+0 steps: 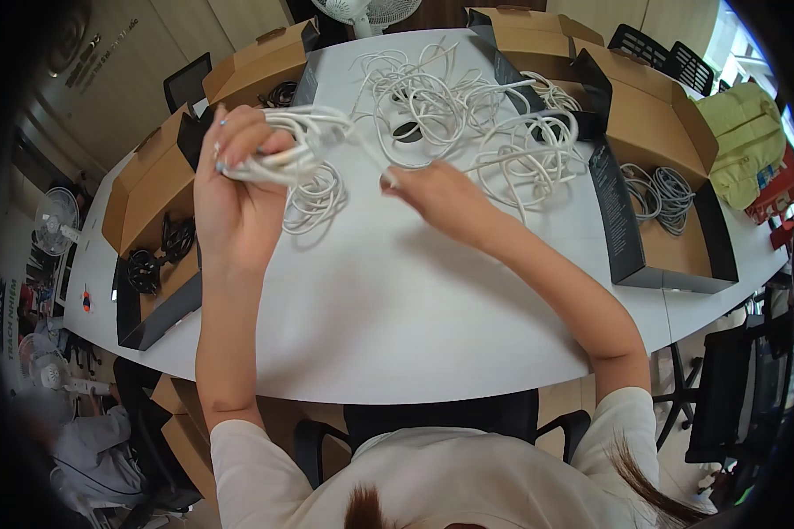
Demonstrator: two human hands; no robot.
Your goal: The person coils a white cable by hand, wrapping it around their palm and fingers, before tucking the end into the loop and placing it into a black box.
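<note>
A looped white cable [304, 145] is gathered in my left hand [238, 176], raised above the left part of the table with its fingers curled round the loops. From that bundle a blurred strand runs to my right hand [445, 201], whose fingers are pinched on it over the middle of the table. Below and beside my left hand, a coil of white cable [319, 204] lies on the table. Beyond both hands spreads a tangled heap of white cables [415, 97], with more loops [534, 163] to the right.
Open boxes flank the white table [397, 326]. The left box [150, 189] contains black cables [154, 260]; the right box [622, 220] holds grey cable coils [666, 196]. More boxes stand behind. A yellow-green bag [741, 141] is at far right. A person [97, 450] sits lower left.
</note>
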